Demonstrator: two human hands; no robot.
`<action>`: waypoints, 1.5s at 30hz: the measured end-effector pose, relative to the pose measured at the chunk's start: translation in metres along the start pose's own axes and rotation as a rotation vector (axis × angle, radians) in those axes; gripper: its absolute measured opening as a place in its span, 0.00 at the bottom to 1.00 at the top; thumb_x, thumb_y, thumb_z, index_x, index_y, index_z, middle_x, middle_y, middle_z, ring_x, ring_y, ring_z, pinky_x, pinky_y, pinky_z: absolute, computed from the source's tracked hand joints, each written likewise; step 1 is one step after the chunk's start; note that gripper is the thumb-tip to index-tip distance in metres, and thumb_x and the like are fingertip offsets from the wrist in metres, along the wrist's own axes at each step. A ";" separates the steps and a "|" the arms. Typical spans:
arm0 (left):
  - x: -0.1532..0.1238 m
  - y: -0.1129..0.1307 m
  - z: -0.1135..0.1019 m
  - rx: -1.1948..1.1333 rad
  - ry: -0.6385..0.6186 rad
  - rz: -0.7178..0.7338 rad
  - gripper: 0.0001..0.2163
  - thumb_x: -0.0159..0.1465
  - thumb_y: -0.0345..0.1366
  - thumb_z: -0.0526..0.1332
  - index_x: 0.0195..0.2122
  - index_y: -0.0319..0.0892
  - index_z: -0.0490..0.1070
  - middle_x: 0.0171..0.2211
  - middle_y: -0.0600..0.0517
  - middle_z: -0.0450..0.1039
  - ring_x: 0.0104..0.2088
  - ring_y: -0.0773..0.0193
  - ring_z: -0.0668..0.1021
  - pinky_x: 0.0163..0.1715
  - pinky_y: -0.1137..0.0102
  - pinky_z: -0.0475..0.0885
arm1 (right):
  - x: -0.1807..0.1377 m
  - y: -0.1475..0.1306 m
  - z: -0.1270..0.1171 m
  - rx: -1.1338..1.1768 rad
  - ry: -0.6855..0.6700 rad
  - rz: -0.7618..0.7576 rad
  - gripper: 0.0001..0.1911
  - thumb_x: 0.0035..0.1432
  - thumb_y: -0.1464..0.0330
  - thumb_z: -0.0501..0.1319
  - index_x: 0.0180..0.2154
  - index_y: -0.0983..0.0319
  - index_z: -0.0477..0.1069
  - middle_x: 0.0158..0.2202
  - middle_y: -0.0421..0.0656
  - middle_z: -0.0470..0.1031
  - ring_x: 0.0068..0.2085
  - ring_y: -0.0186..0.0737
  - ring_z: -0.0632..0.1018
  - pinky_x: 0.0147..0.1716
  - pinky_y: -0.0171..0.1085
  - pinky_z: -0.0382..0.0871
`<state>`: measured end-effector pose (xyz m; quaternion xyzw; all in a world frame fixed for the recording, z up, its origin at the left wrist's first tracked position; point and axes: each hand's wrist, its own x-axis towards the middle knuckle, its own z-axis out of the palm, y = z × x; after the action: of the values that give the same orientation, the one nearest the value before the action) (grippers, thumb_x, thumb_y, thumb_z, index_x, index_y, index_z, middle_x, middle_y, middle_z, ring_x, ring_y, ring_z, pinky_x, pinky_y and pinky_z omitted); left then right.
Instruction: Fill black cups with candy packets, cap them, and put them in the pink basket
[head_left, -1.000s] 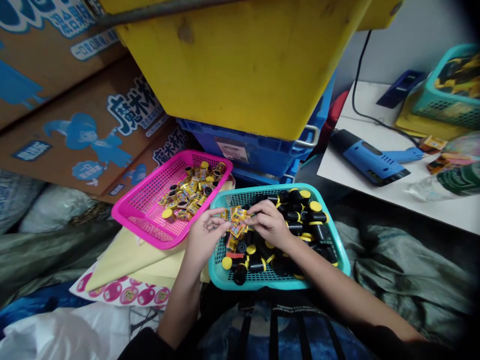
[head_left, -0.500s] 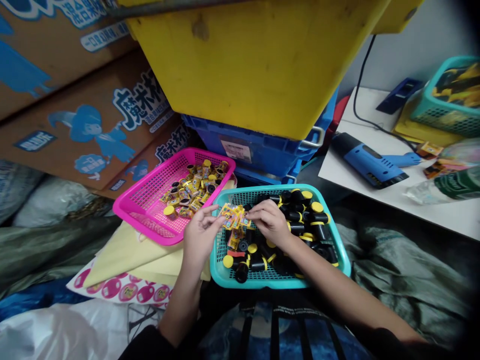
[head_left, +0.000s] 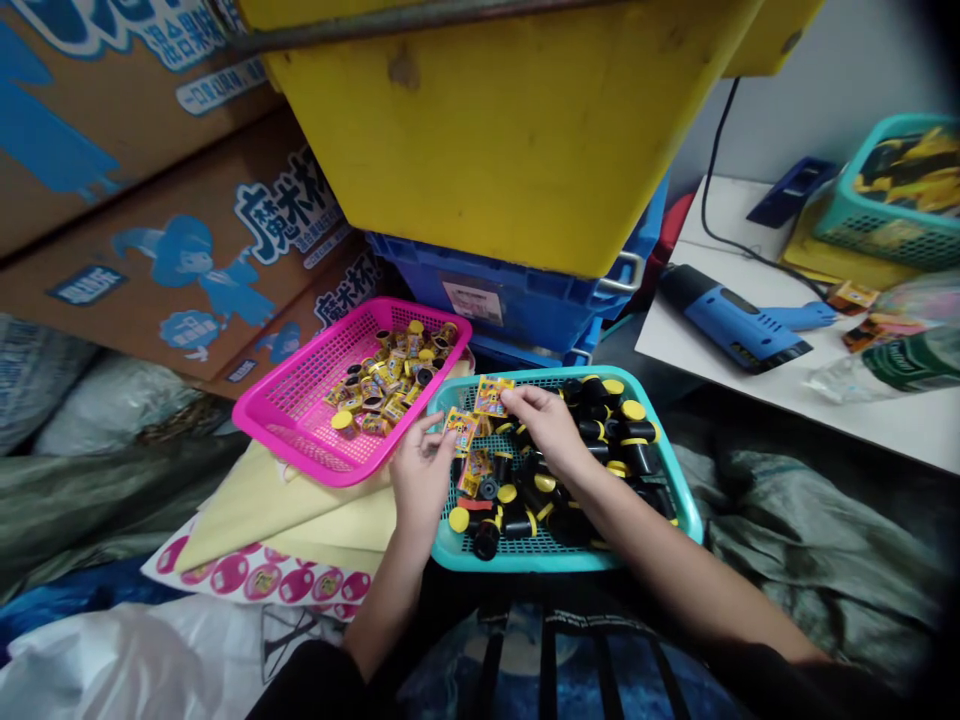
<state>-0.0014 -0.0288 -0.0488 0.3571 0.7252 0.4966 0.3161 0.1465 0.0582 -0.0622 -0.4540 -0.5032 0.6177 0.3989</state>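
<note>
The teal basket [head_left: 540,560] holds black tubes [head_left: 634,455] with yellow caps and a few loose stickers, while the pink basket [head_left: 296,405] just beside it holds tubes wrapped in yellow labels [head_left: 386,385]. The cardboard boxes [head_left: 135,230] behind carry blue print reading 魔术杯; the stickers' print is too small to read. The right hand [head_left: 547,425] pinches a sticker [head_left: 491,394] over the teal basket's far rim, and the left hand [head_left: 421,478] has its fingertips closed on another sticker [head_left: 460,430] inside the near-left corner.
</note>
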 end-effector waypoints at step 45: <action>0.004 0.019 0.017 -0.103 0.025 0.022 0.10 0.53 0.42 0.66 0.31 0.41 0.80 0.30 0.50 0.81 0.28 0.63 0.80 0.25 0.71 0.75 | -0.015 -0.018 -0.041 0.204 -0.287 -0.001 0.16 0.52 0.59 0.65 0.39 0.61 0.71 0.31 0.38 0.69 0.27 0.29 0.69 0.26 0.31 0.66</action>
<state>0.0142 -0.0122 -0.0363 0.3420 0.6986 0.5410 0.3198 0.1905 0.0582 -0.0452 -0.3181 -0.4900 0.7239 0.3670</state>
